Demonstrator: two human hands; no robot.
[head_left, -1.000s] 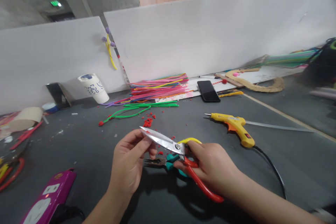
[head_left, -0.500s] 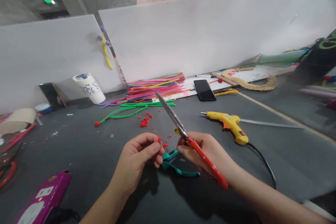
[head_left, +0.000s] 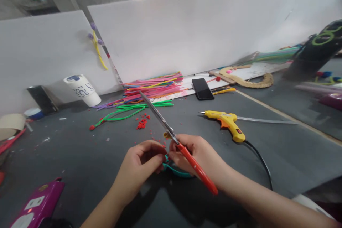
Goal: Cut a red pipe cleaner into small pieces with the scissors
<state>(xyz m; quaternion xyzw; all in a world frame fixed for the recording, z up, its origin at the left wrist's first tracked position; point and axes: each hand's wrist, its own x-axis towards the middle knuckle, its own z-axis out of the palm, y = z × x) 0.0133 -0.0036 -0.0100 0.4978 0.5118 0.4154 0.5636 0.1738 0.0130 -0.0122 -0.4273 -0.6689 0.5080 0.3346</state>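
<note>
Red-handled scissors (head_left: 197, 166) are gripped in my right hand (head_left: 205, 153), the blades pointing up and away to the left. My left hand (head_left: 140, 164) is closed in a pinch, its fingertips meeting those of my right hand. Between them the small red piece is mostly hidden. Beneath both hands lies a teal-handled tool (head_left: 178, 172), largely covered, perhaps pliers. Just beyond the hands, red clippings (head_left: 141, 124) are scattered on the dark table. A green pipe cleaner stem (head_left: 120, 118) with a red tip rests to their left.
A yellow glue gun (head_left: 224, 121) lies at right with its cord trailing forward. Behind are bundled pipe cleaners (head_left: 152, 87), a phone (head_left: 202, 89) and a white cup (head_left: 84, 91). A purple power strip (head_left: 40, 199) sits front left. White panels (head_left: 187, 35) border the back.
My hands have come together, the right moving left with the scissors until the fingertips meet. The red piece visible in my left fingers is now mostly hidden. The view has shifted slightly.
</note>
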